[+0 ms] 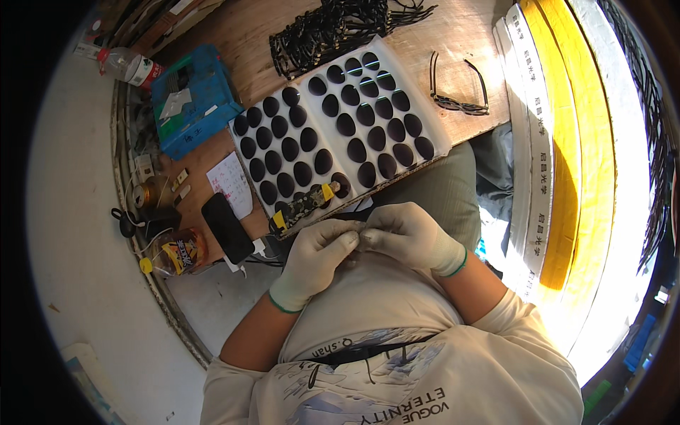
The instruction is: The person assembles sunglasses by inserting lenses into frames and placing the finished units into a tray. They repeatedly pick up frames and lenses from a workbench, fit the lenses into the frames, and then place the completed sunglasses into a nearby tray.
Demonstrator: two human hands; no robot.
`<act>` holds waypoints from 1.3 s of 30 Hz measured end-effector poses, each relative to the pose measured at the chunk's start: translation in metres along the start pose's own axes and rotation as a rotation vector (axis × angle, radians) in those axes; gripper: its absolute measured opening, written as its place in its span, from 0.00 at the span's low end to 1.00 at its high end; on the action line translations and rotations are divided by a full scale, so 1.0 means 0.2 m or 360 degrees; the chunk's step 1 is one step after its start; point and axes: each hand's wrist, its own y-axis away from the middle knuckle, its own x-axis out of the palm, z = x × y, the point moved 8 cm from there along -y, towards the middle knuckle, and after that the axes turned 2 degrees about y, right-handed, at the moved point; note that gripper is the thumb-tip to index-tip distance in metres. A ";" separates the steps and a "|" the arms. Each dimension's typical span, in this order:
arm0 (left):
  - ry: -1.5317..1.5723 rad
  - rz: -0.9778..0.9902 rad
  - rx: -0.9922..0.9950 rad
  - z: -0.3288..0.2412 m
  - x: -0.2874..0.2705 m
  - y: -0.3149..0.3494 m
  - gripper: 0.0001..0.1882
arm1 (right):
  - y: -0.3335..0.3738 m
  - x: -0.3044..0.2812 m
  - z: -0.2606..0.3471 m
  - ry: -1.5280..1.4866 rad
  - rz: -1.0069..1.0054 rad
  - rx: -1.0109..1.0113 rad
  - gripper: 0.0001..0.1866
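Both hands wear pale gloves with green cuffs and meet in front of my belly. My left hand (319,258) is closed, thumb and fingers pinched together. Close against it, my right hand (407,237) is pinched the same way. Whatever lies between the fingertips is too hidden to name. Just beyond the hands lies a tray (319,117) of dark oval sunglass lenses (356,149) in rows on white sheets. A camouflage-patterned bar with yellow ends (306,205) rests across its near edge.
Folded sunglasses frames (312,39) are heaped at the back; one pair of sunglasses (460,106) lies at right. On the left are a blue box (195,131), a phone (227,228), a written paper (230,184), a drink bottle (180,253) and a can (146,195). White and yellow stacks (549,142) stand at right.
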 end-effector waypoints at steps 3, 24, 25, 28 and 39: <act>0.0023 0.0001 -0.0035 0.00 0.00 0.00 0.15 | 0.00 0.00 0.01 0.0025 0.0012 0.0007 0.11; 0.0301 0.0109 0.0034 -0.01 -0.01 -0.01 0.19 | -0.01 0.00 -0.03 -0.0039 0.0029 0.0022 0.11; 0.0256 0.0049 -0.0010 0.00 -0.02 -0.01 0.17 | -0.01 0.01 -0.04 -0.0082 0.0027 0.0026 0.12; -0.0015 -0.0073 0.0023 0.00 -0.04 0.00 0.14 | -0.01 0.02 -0.04 -0.0096 0.0046 0.0017 0.12; 0.0221 0.0063 0.0093 0.00 0.01 -0.02 0.53 | -0.01 0.01 0.02 -0.0035 0.0080 -0.0015 0.10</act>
